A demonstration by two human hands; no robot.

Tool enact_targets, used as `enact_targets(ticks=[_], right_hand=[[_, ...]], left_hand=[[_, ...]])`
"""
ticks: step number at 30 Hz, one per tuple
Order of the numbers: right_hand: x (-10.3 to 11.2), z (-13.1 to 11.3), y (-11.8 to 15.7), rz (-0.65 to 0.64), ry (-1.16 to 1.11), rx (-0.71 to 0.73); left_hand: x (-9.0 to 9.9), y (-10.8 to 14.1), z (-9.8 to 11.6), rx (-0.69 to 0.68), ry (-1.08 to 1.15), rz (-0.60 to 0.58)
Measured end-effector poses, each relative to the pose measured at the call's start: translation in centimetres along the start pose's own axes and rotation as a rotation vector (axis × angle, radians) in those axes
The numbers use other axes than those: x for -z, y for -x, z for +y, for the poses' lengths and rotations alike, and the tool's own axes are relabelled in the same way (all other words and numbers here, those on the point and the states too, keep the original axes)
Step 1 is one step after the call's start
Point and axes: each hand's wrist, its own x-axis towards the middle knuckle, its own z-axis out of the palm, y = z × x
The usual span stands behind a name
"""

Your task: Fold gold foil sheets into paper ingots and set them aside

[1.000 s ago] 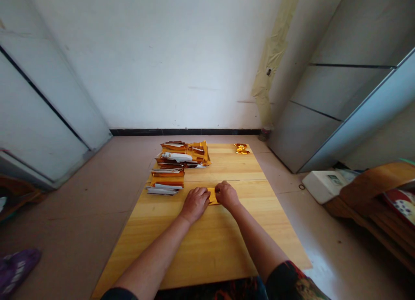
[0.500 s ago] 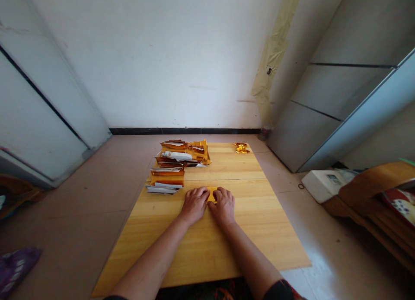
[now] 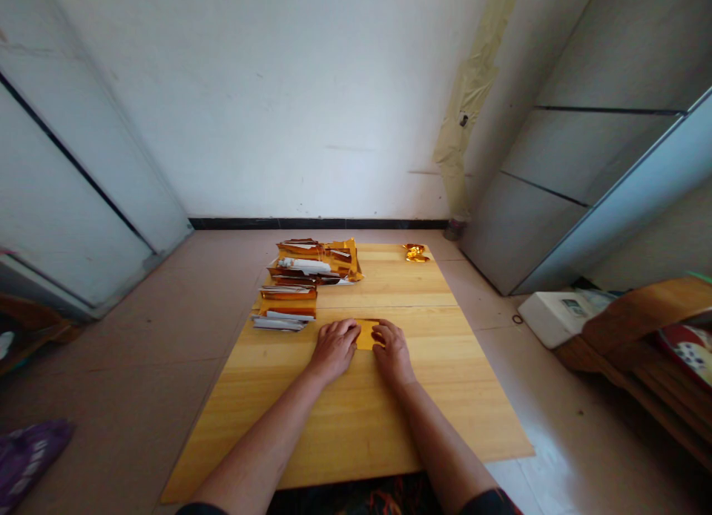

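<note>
A small gold paper sheet lies on the wooden table between my two hands. My left hand is closed on the sheet's left edge, its fingers curled together. At the right edge, my right hand has bent fingers that press on the sheet. Folded gold and white papers are stacked at the table's left side, with a larger gold pile behind them. Crumpled shiny gold foil rests at the far right corner.
A white wall stands beyond the table, and a grey cabinet at the right. A white box sits by a wooden chair on the right. On the floor at the lower left is a purple bag.
My right hand has slid to the right, away from my left hand, and more of the gold sheet shows between them. My left hand has hardly moved.
</note>
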Motion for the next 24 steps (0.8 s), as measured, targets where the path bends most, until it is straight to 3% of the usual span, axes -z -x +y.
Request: enact_targets(ticks=[5, 14, 19, 24], right_hand=[[-0.2, 1.8, 0.0, 0.130, -0.195, 0.023], [1.5, 3.1, 0.0, 0.124, -0.180, 0.031], [0.5, 1.5, -0.4, 0.153, -0.102, -0.093], [-0.5, -1.6, -0.2, 0.072, 0.109, -0.142]], left_hand=[[-0.1, 0.0, -0.2, -0.006, -0.007, -0.014], [0.0, -0.1, -0.6, -0.020, -0.011, -0.054], [-0.3, -0.1, -0.7, -0.015, -0.004, -0.040], [-0.5, -0.2, -0.6, 0.005, 0.008, -0.027]])
